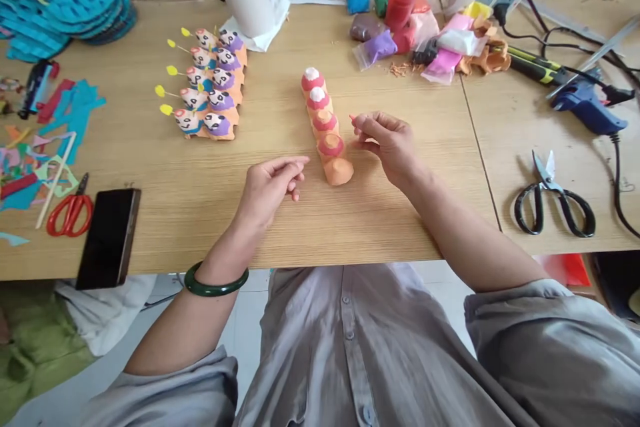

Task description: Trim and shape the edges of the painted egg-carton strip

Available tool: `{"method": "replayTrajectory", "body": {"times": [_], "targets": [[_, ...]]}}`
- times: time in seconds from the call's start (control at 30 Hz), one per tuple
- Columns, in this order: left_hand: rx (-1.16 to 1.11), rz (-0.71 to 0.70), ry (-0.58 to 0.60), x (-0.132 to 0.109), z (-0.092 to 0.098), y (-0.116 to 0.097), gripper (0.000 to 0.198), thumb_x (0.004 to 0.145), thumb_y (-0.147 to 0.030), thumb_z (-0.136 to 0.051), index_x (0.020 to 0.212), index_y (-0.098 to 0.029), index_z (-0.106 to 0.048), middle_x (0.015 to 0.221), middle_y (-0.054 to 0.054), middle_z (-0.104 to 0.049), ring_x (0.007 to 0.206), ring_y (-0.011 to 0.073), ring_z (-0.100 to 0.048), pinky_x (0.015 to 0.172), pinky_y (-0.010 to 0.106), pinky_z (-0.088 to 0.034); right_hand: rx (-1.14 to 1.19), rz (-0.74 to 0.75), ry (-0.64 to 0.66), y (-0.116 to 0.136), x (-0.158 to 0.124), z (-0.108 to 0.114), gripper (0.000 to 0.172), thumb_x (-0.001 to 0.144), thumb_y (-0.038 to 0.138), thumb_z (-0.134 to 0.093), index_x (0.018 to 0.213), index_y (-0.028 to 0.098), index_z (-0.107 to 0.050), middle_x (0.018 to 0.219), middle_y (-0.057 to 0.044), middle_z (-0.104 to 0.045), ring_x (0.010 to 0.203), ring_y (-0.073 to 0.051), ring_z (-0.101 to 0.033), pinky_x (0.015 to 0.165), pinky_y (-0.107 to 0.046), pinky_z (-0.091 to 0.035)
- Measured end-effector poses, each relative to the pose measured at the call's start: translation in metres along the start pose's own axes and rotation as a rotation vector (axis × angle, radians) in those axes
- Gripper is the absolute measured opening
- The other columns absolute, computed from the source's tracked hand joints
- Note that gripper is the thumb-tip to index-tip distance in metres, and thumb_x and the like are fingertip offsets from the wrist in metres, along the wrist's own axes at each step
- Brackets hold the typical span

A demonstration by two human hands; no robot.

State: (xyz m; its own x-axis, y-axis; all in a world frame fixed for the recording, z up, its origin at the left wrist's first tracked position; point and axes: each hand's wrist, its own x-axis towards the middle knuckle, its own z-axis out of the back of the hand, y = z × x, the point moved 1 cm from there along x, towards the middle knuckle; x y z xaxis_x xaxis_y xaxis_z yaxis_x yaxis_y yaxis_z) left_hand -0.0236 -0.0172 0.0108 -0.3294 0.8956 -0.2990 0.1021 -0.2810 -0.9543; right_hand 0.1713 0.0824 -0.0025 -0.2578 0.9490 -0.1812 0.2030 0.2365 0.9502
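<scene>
R hand [390,143] pinches a small red bit [352,117] btwn thumb & index, other fingers curled. L hand [273,190] is part-curled, thumb close to index; can't tell if tips meet or hold anything tiny. Orange carton strip [326,128] lies on the table [280,240] btwn both hands, touching neither. Poss. risks: too hard a squeeze misshapes the bit if soft; a loose pinch drops it; w/ no hand steadying it, a nudge could shift the strip.

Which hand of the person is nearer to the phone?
Left. The left hand is to the right of the phone; the right hand is farther right, beyond the cup row.
</scene>
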Motion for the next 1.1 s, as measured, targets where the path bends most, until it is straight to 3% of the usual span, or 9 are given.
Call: {"method": "replayTrajectory", "body": {"times": [0.17,0.27,0.4,0.53,0.63,0.77,0.93,1.1], "targets": [[-0.040,0.224,0.166,-0.006,-0.002,0.009,0.008,0.083,-0.014,-0.072,0.076,-0.008,-0.073,0.063,0.002,-0.065,0.044,0.0024,-0.043,0.038,0.013,-0.036,-0.040,-0.030,-0.021,-0.014,-0.002,-0.006,0.020,0.086,0.029,-0.082,0.075,0.020,-0.068,0.082,0.000,-0.066,0.078,-0.011,-0.061,0.084,-0.024,-0.056],[-0.202,0.389,0.255,-0.001,-0.013,0.007,0.026,0.090,-0.011,-0.067,0.064,-0.010,-0.062,0.061,0.001,-0.061,0.038,-0.0018,-0.036,0.034,0.009,-0.028,-0.027,-0.054,0.007,-0.015,-0.004,-0.009,0.019,0.087,0.027,-0.081,0.074,0.020,-0.068,0.078,0.001,-0.063,0.073,-0.010,-0.058,0.081,-0.024,-0.055],[-0.370,0.564,0.306,0.010,-0.023,-0.005,0.035,0.099,-0.008,-0.055,0.065,-0.013,-0.054,0.056,-0.005,-0.049,0.035,-0.0038,-0.031,0.032,0.006,-0.020,0.004,-0.038,0.011,-0.011,-0.002,-0.008,0.020,0.087,0.026,-0.081,0.074,0.019,-0.067,0.078,0.002,-0.063,0.074,-0.009,-0.060,0.083,-0.024,-0.056],[-0.397,0.532,0.310,0.026,-0.024,-0.017,0.038,0.102,-0.012,-0.056,0.065,-0.015,-0.050,0.054,-0.008,-0.044,0.034,-0.0038,-0.029,0.032,0.006,-0.019,-0.044,0.015,-0.013,-0.008,0.000,-0.003,0.029,0.087,0.037,-0.083,0.073,0.021,-0.064,0.080,0.001,-0.063,0.078,-0.011,-0.062,0.086,-0.028,-0.061],[-0.420,0.511,0.317,0.039,-0.026,-0.021,0.036,0.102,-0.014,-0.059,0.067,-0.015,-0.051,0.056,-0.007,-0.043,0.035,-0.0036,-0.030,0.033,0.006,-0.020,-0.069,0.075,-0.042,-0.003,0.000,-0.001,0.025,0.090,0.036,-0.081,0.077,0.021,-0.065,0.089,-0.002,-0.066,0.080,-0.013,-0.064,0.084,-0.030,-0.064],[-0.407,0.523,0.346,0.049,-0.035,-0.019,0.035,0.100,-0.015,-0.063,0.067,-0.016,-0.052,0.056,-0.007,-0.043,0.036,-0.0023,-0.027,0.032,0.007,-0.019,-0.168,0.140,-0.106,0.014,0.001,-0.001,0.021,0.094,0.033,-0.076,0.081,0.021,-0.064,0.089,-0.003,-0.070,0.075,-0.013,-0.066,0.078,-0.030,-0.063],[-0.430,0.523,0.387,0.051,-0.041,-0.010,0.032,0.096,-0.013,-0.065,0.066,-0.016,-0.053,0.056,-0.007,-0.044,0.037,-0.0021,-0.029,0.032,0.007,-0.021,-0.419,0.356,-0.118,0.034,-0.003,-0.001,0.026,0.095,0.041,-0.076,0.084,0.021,-0.064,0.086,-0.003,-0.070,0.078,-0.015,-0.067,0.069,-0.028,-0.058],[-0.474,0.491,0.388,0.044,-0.040,-0.004,0.031,0.093,-0.011,-0.067,0.064,-0.014,-0.055,0.055,-0.007,-0.047,0.037,-0.0013,-0.032,0.031,0.008,-0.024,-0.617,0.463,-0.058,0.014,-0.023,-0.001,0.016,0.101,0.038,-0.067,0.093,0.023,-0.066,0.094,-0.003,-0.071,0.081,-0.015,-0.067,0.069,-0.030,-0.058]]}}
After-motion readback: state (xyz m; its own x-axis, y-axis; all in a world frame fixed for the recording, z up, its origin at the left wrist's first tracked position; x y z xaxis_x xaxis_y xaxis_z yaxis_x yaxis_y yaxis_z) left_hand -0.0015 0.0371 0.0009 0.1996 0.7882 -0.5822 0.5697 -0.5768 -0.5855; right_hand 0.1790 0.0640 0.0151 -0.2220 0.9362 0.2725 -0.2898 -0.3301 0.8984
